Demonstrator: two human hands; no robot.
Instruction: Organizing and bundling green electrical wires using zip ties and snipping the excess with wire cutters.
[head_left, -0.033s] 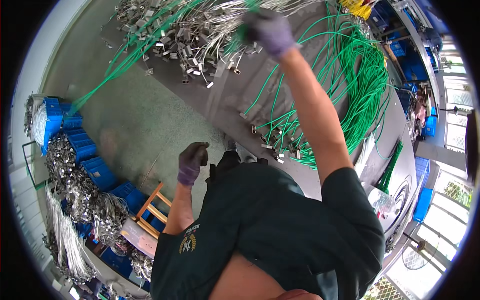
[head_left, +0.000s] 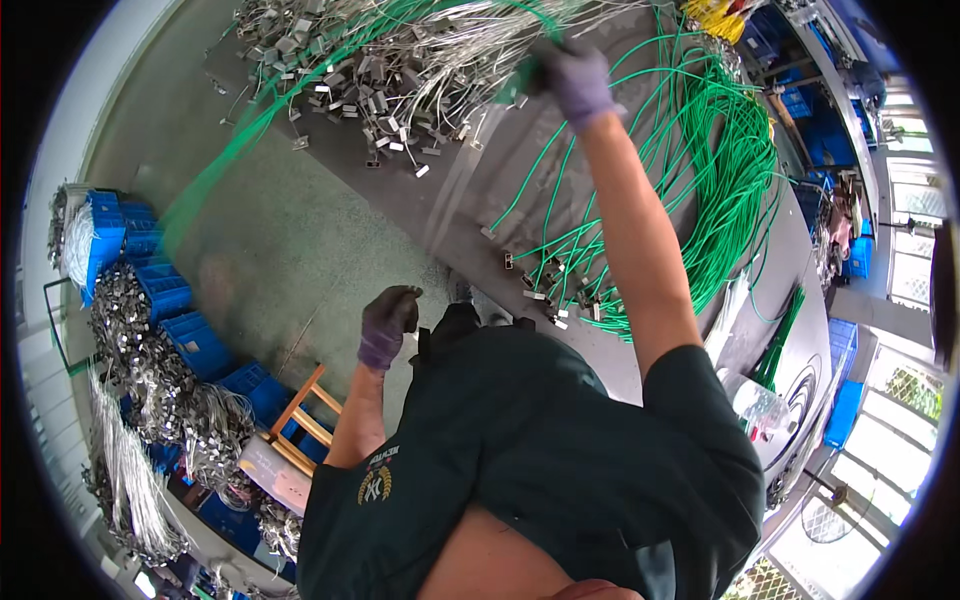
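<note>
Green cable bundle (head_left: 240,148), blurred, gripped in right hand (head_left: 577,80); left hand (head_left: 388,328) half-curled, cannot tell whether closed.

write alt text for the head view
A gloved right hand grips green cables over a grey table holding silver connectors and a looped green bundle. The gloved left hand is half-closed; blue crates stand at left.

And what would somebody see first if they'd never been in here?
Probably the big loop of bright green cables on the right of the grey table. Next, maybe the purple-gloved right hand near the top, with blurry green strands stretching left from it over a heap of silvery connectors.
</note>
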